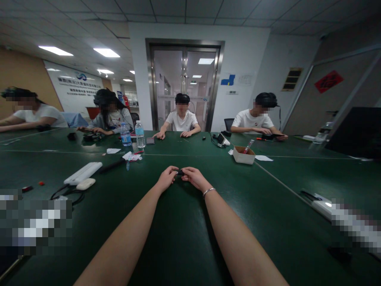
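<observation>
Both my arms reach forward over the dark green table (178, 206), with the hands close together near its middle. Between the fingertips is a small dark object (179, 172) with a light or shiny spot; its kind is too small to make out. My left hand (167, 178) pinches it from the left, thumb and fingers closed. From the other side my right hand (194, 177) grips it, fingers curled in. A silvery bracelet (208, 192) circles my right wrist. Part of the object is hidden behind the fingers.
Two water bottles (139, 134) stand ahead on the left. A small open box (244, 155) with a tool in it sits ahead right. Leftward lie a white power bank-like block (83, 173), a white case (86, 184) and black cable. Several people sit around the table.
</observation>
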{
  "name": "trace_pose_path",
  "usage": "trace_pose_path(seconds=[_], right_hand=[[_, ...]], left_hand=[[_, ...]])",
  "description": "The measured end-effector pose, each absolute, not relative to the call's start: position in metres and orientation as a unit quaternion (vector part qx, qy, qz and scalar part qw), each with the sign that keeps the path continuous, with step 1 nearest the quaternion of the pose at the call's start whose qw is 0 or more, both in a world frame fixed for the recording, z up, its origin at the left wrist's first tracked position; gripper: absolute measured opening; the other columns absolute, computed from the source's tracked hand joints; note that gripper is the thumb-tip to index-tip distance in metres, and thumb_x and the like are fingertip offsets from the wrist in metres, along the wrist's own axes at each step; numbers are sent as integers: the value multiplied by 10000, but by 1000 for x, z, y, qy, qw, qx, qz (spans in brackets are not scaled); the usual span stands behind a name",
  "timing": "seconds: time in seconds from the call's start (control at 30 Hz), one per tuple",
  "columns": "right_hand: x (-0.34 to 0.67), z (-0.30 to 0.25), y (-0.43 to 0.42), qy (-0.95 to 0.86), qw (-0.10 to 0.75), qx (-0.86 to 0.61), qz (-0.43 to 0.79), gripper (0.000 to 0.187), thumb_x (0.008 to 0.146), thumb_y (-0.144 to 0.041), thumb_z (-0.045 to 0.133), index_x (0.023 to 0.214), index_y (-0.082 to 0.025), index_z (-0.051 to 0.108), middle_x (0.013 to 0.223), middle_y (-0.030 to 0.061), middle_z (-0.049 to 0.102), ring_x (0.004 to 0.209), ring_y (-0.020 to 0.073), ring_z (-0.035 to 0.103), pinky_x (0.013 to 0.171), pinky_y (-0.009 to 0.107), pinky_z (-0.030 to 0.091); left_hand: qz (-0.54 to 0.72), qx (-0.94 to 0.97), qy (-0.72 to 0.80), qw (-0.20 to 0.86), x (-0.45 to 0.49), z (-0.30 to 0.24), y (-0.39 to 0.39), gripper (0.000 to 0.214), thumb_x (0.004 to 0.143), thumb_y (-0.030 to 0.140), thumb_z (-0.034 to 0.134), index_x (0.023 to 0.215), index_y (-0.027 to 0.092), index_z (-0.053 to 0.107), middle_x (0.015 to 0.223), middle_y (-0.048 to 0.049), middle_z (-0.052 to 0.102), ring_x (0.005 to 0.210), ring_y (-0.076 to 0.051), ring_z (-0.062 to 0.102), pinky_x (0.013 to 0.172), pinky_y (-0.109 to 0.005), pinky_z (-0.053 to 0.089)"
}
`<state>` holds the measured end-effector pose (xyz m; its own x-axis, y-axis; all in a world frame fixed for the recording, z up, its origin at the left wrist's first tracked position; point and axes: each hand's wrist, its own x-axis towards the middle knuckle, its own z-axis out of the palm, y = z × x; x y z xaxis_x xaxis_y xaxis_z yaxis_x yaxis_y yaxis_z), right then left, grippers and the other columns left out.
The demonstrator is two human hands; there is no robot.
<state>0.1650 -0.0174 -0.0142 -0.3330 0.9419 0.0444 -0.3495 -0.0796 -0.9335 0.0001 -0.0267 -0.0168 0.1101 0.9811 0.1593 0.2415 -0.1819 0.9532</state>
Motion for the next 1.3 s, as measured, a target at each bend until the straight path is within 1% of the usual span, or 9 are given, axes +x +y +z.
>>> trace_pose_path(seconds=[0.17, 0.3, 0.63, 0.77, 0.93, 1.3], right_hand=[[165, -14, -17, -478, 484, -315, 662, 169, 733, -166, 694, 849, -83, 603, 710, 70, 625, 547, 109, 602, 537, 197, 515], [164, -13, -17, -480, 484, -312, 662, 152, 737, -152, 686, 841, -80, 603, 691, 64, 621, 542, 108, 600, 538, 193, 516], [163, -13, -19, -471, 488, -316, 663, 128, 740, -134, 685, 825, -80, 606, 684, 63, 618, 525, 102, 593, 512, 187, 509], [163, -13, -18, -473, 487, -319, 661, 110, 759, -123, 661, 840, -75, 604, 676, 64, 617, 525, 104, 595, 522, 188, 512], [164, -14, -16, -475, 484, -320, 661, 128, 756, -136, 671, 845, -74, 603, 684, 67, 617, 537, 104, 597, 523, 184, 508], [163, -11, -20, -472, 484, -329, 660, 108, 767, -125, 656, 844, -73, 603, 684, 64, 612, 537, 100, 594, 522, 179, 508]], left_hand=[[447, 639, 486, 395, 0, -17, -28, 288, 808, 369, 415, 971, 177, 554, 672, 4, 515, 494, -71, 460, 410, -165, 364], [445, 646, 481, 392, -1, -18, -28, 283, 809, 360, 420, 978, 174, 552, 652, 10, 507, 500, -74, 460, 421, -168, 372], [455, 633, 490, 390, 0, -21, -24, 277, 831, 334, 374, 974, 170, 546, 656, 10, 501, 478, -69, 457, 411, -173, 370], [450, 633, 496, 388, 0, -20, -25, 258, 817, 300, 394, 988, 181, 547, 699, 3, 511, 490, -66, 461, 419, -173, 377], [448, 634, 496, 390, -1, -19, -26, 255, 796, 270, 412, 998, 184, 542, 758, -7, 527, 512, -65, 471, 433, -173, 392], [447, 641, 492, 383, -2, -18, -27, 260, 793, 289, 439, 1011, 189, 542, 747, -9, 523, 547, -81, 496, 455, -182, 412]])
